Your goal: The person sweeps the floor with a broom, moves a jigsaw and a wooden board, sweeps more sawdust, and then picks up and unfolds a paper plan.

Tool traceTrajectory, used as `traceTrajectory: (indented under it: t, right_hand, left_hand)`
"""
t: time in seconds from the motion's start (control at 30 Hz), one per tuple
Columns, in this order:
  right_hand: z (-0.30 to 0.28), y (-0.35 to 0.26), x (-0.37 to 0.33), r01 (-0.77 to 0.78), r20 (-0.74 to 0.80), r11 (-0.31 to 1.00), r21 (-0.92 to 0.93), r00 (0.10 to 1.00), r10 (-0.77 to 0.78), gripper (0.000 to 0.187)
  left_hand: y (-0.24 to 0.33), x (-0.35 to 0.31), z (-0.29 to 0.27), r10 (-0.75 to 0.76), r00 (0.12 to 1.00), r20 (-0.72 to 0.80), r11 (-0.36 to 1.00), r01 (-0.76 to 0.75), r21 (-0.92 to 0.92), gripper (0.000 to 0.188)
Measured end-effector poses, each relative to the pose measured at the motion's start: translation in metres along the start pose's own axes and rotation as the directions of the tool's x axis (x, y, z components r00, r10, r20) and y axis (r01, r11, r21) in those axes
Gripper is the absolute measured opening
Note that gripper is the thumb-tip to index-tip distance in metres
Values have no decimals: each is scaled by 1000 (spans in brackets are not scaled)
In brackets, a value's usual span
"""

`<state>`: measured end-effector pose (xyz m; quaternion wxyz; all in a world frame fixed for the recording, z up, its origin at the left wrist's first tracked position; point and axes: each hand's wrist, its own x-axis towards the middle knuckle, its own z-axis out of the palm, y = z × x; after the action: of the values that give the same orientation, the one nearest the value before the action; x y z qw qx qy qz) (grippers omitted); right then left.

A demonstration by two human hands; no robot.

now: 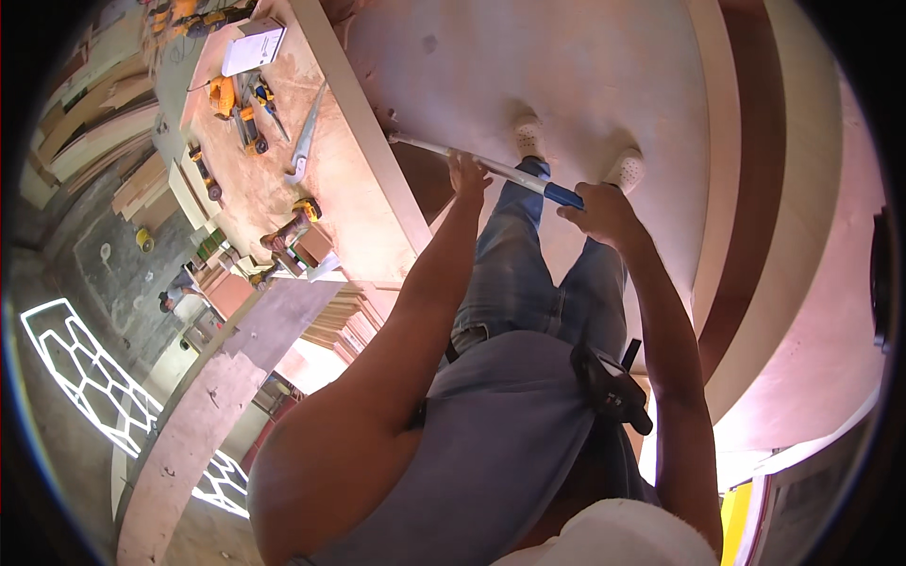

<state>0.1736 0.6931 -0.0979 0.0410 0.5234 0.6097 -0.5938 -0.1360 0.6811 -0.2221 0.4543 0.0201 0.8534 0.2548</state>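
Note:
My right hand (606, 213) is closed round the blue grip of a long, pale silver tool (514, 174); its exact kind is not clear. The tool slants up and leftward from that grip, and its thin far end comes close to the edge of the wooden worktable (363, 203). Partway along the shaft, my left hand (467, 175) has its fingers curled against it. Below the tool are my jeans-clad legs and pale clogs. A silver blade with a curved handle (304, 141) lies on the table left of my left hand.
Yellow-and-black power tools (247, 127), a cordless drill (300, 215) and a white notepad (253, 51) lie on the table. A curved wooden structure (746, 189) rises on my right. Stacked boards (99, 123) and another person (175, 292) are farther left.

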Motion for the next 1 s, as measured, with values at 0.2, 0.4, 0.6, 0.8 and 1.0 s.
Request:
traceTrajectory:
  t: [0.2,0.4,0.6,0.8,1.0]
  right_hand:
    - [83,3,50,-227,13,947,230,973,230,53]
    - [126,52,-74,-242,-107,847,474,939,328,43]
    - [94,126,-171,-470,230,882,35,863,450,32]
    - [95,135,-23,-177,96,946,-272,973,210,25]
    - [109,113,140,-148,-37,961,-235,989,144,21]
  left_hand:
    - [-11,75,26,-23,999,50,999,21,33,55]
    - [-77,-7,32,66,966,251,939,-145,311,68]
    - [-113,-115,25,-383,837,391,924,337,181,69]
    - [-131,-4,36,-213,977,-5,977,213,-26,39]
    - [-88,130,55,-147,986,75,986,141,85,40]
